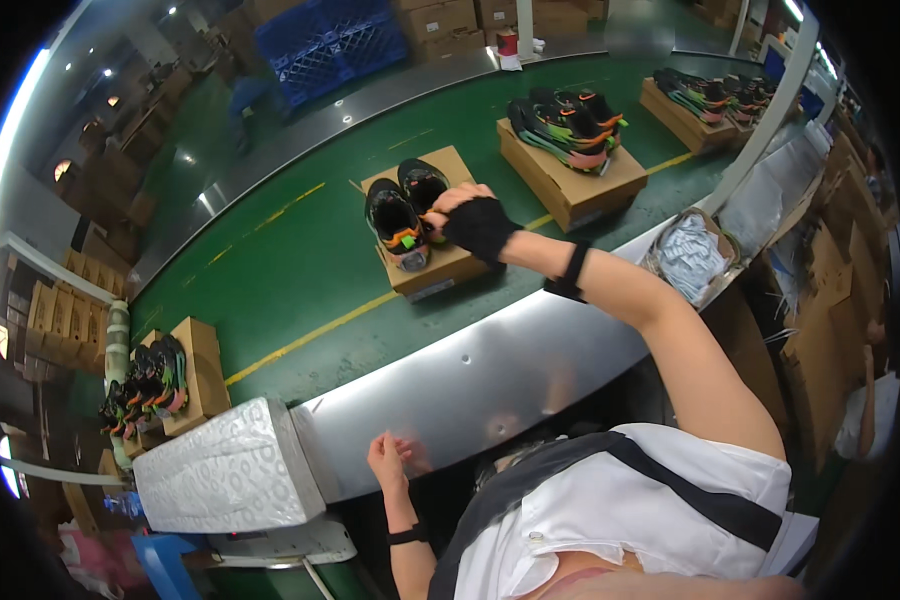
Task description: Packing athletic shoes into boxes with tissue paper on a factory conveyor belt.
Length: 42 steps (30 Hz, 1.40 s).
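A pair of black sneakers with orange and green trim sits on a brown cardboard box (445, 265) in the middle of the green conveyor belt. My right hand (470, 218), in a black fingerless glove, reaches across to this pair. Its curled fingers grip the right sneaker (422, 184) and hide part of it. Beside it stands the left sneaker (392, 222), with a bright green tab inside its opening. My left hand (388, 460) is over the near metal ledge (460, 390), its fingers loosely bent and nothing seen in them.
More boxes with sneakers ride the belt: one box (570, 185) to the right, another (202, 375) at the left. A silvery patterned padded block (225, 475) rests on the near left edge. Pale crumpled paper fills a bin (692, 250) at the right. Beyond the belt lies a blue pallet (330, 50).
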{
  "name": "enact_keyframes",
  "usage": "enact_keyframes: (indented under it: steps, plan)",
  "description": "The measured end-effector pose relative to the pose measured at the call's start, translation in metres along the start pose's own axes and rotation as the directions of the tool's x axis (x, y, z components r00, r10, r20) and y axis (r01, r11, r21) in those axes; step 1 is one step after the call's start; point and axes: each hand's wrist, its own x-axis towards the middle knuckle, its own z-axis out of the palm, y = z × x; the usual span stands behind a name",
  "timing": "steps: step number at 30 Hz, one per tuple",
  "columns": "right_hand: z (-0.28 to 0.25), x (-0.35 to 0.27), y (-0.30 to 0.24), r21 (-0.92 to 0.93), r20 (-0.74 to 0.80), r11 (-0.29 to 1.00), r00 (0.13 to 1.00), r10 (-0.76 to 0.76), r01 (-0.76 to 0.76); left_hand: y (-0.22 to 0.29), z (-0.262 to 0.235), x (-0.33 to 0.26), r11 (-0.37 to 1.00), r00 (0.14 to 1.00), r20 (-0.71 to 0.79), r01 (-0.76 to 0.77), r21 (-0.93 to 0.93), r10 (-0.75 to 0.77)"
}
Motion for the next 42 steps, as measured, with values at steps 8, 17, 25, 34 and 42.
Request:
enact_keyframes:
  steps: [8,17,25,34,42]
  plan:
    - [0.12,0.047,0.027,-0.214,0.513,0.933,0.779,0.36,-0.29,0.033,0.022,0.052,0.998,0.998,0.02,0.053,0.027,-0.053]
    - [0.007,-0.101,0.049,0.168,0.299,0.894,0.843,-0.447,0.415,0.103,0.11,0.206,0.914,0.951,0.255,-0.256,0.316,0.178]
    - [-0.049,-0.227,0.097,0.173,0.635,0.936,0.692,-0.344,0.307,0.131,0.309,0.166,0.901,0.773,0.615,-0.367,0.232,0.157]
    - [-0.08,-0.164,0.162,0.149,0.371,0.976,0.924,0.094,-0.158,0.118,0.424,0.075,0.859,0.715,0.697,-0.388,0.336,0.05]
    - [-0.054,-0.141,0.191,0.103,0.17,0.86,0.861,0.48,-0.5,0.158,0.443,0.016,0.883,0.685,0.674,-0.459,0.103,0.277]
